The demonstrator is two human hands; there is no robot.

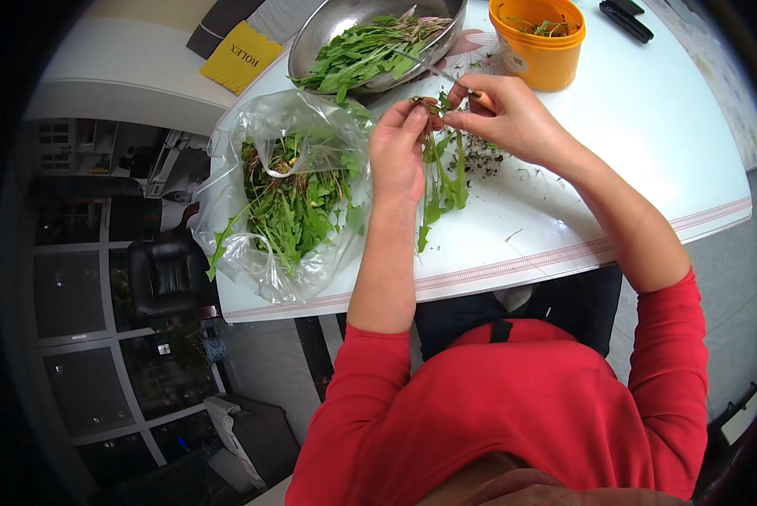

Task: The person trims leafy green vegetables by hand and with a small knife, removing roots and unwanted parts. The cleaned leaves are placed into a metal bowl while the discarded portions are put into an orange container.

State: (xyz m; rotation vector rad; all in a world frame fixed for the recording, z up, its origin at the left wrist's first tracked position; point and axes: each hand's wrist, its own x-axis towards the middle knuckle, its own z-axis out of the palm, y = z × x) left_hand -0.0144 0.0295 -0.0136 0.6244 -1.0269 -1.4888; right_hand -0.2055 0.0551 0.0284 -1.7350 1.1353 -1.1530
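My left hand (400, 148) grips a leafy green plant (445, 180), likely a dandelion, by its root end, its leaves hanging down over the table. Close beside it, my right hand (505, 117) holds a small knife (426, 65) with an orange handle, blade pointing to the upper left; its thumb and fingertips are at the plant's stems. Left of my hands lies a clear plastic bag (302, 288) of similar greens (302, 215). Beyond, a steel bowl (302, 47) holds greens (365, 54) with reddish stem ends. An orange plastic tub (546, 66) contains plant scraps (549, 28).
Dark crumbs of soil and trimmings (479, 158) are scattered on the white table (656, 145) right of the held plant. A black object (628, 20) lies at the far right. Left of the table stands a black leather chair (166, 275); a yellow cushion (239, 57) is beyond the table.
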